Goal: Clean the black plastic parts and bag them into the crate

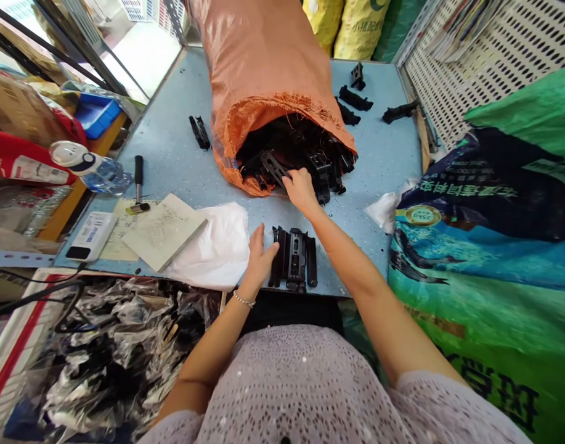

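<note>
An orange woven sack [273, 55] lies on the blue table [171, 154], its mouth toward me and full of black plastic parts [319, 166]. At the mouth, my right hand [302, 190] pinches the near end of a long slotted black part [273, 168]. My left hand [260, 258] is beside the left end of a row of black parts [296, 259] at the table's front edge, thumb and fingers apart, holding nothing. A white plastic bag [222, 246] lies just left of that hand.
Left on the table are a hammer [138, 179], a water bottle [95, 169], cardboard pieces [166, 231] and a white device [92, 237]. Loose black parts [355, 98] lie right of the sack. Green and blue sacks [485, 296] stand at the right; a bin of wrapped items [125, 357] is below left.
</note>
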Available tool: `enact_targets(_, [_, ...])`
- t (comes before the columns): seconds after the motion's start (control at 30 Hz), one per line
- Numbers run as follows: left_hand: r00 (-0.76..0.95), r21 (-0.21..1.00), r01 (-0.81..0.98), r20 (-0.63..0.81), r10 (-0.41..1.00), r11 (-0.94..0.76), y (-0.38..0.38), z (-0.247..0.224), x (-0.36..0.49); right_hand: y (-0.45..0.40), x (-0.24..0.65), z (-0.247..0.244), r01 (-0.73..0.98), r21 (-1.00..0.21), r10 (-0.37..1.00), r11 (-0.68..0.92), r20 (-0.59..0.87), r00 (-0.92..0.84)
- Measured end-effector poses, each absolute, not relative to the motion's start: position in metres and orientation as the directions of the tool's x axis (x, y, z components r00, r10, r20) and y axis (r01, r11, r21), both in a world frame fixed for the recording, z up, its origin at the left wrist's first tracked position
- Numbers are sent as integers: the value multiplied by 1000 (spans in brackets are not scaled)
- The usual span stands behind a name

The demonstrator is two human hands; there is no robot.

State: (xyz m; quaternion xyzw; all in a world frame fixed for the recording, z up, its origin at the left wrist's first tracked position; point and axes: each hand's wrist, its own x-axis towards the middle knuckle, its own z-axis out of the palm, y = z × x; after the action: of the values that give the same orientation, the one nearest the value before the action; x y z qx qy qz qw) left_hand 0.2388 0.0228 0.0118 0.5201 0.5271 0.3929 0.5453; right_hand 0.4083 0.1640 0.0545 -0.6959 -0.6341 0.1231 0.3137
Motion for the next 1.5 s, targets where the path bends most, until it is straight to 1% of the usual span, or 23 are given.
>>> enact_targets(0.07, [89, 983, -108, -142, 986, 151, 42, 27, 234, 125, 402, 59, 723, -684, 973, 94, 218, 79])
enact_targets(0.13, [43, 935, -324, -141, 989, 147, 58, 43, 230, 79, 393, 67, 644, -724, 966, 245, 237, -102])
enact_targets(0.17, [40, 905, -394, -154, 987, 158, 63, 51, 229, 59, 389, 71, 608, -736, 955, 297, 227, -193])
enact_targets(0.2, [68, 880, -436, -176, 982, 188, 65, 57, 228, 44, 386, 76, 599, -736, 949, 315, 230, -217])
enact_targets(0.27, [207, 839, -448, -237, 949, 307, 60, 68, 228, 33, 384, 84, 649, -682, 940, 337, 289, -184])
enact_targets(0.33, [391, 782, -421, -301, 870, 460, 49, 74, 230, 42, 387, 88, 736, -574, 913, 357, 381, -146])
enact_targets(0.4, [484, 725, -417, -334, 809, 548, 39, 76, 234, 57, 391, 89, 785, -507, 906, 355, 393, -156])
enact_targets(0.53, [365, 723, -489, -338, 868, 487, 38, 73, 236, 52, 389, 85, 772, -586, 962, 244, 244, -120])
enact_targets(0.67, [277, 718, -518, -373, 885, 465, 49, 68, 225, 0, 371, 74, 709, -522, 881, 474, 290, -375])
enact_targets(0.73, [258, 758, -471, -372, 892, 452, 51, 61, 217, -13, 367, 70, 691, -527, 866, 494, 230, -444])
enact_targets(0.83, [207, 875, -290, -337, 918, 387, 50, 39, 209, 8, 376, 70, 728, -541, 892, 421, 100, -442])
enact_targets(0.9, [134, 950, -106, -280, 951, 295, 46, 18, 211, 45, 389, 70, 829, -455, 943, 326, 99, -317])
enact_targets(0.93, [99, 970, -5, -243, 965, 244, 43, 8, 214, 68, 396, 68, 890, -386, 969, 242, 137, -204])
enact_targets(1.0, [60, 973, 176, -161, 985, 149, 36, -11, 223, 111, 407, 61, 968, -239, 987, 73, 156, -36])
enact_targets(1.1, [70, 947, 319, -70, 995, 44, 27, -26, 233, 157, 416, 48, 996, -91, 992, 18, 123, -6])
enact_targets(1.17, [82, 944, 328, -53, 995, 23, 24, -26, 231, 168, 422, 46, 996, -78, 993, 54, 111, -45])
enact_targets(1.23, [78, 952, 307, -48, 996, 22, 24, -20, 224, 165, 430, 51, 989, -135, 990, 62, 136, -43])
enact_targets(1.27, [66, 956, 294, -38, 997, 17, 26, -14, 220, 160, 435, 56, 979, -196, 986, 51, 163, -18])
enact_targets(1.3, [52, 961, 277, -23, 998, 8, 28, -8, 217, 152, 439, 62, 957, -286, 980, 38, 196, 19])
enact_targets(1.37, [47, 979, 201, 7, 999, -17, 34, 8, 216, 130, 441, 73, 826, -562, 970, 44, 222, 99])
enact_targets(1.43, [90, 1000, 21, 20, 996, -22, 42, 26, 224, 101, 434, 79, 503, -863, 988, 50, 118, 104])
enact_targets(1.47, [125, 994, -106, 23, 992, -9, 47, 36, 230, 85, 428, 80, 296, -955, 998, 10, 27, 53])
enact_targets(1.5, [169, 972, -234, 18, 985, 23, 51, 45, 236, 69, 420, 80, 112, -992, 997, -66, -70, -30])
